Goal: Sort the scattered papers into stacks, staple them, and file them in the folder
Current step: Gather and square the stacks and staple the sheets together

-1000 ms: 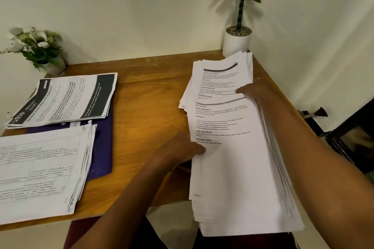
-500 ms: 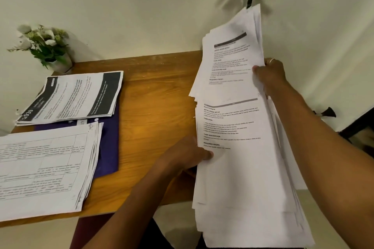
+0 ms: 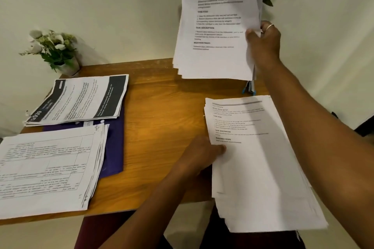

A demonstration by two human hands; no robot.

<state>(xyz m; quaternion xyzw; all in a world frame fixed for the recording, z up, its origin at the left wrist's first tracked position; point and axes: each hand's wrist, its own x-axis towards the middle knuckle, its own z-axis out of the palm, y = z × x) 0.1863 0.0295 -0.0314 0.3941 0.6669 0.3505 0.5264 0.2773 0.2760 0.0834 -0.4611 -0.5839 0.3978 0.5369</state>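
pinching sheaf [image 3: 214, 26] upright, long axis vertical: r grip [image 3: 263, 46]; l grip [image 3: 202, 153] pinches stack [image 3: 259, 168].

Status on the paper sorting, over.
Right hand grips sheaf in the air. Left hand holds near stack by its edge. Dark-banded stack and gridded stack cover purple folder.

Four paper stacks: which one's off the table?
The bundle the right hand grips, upright in the air. The others lie flat: two left stacks, the near stack the left hand holds.
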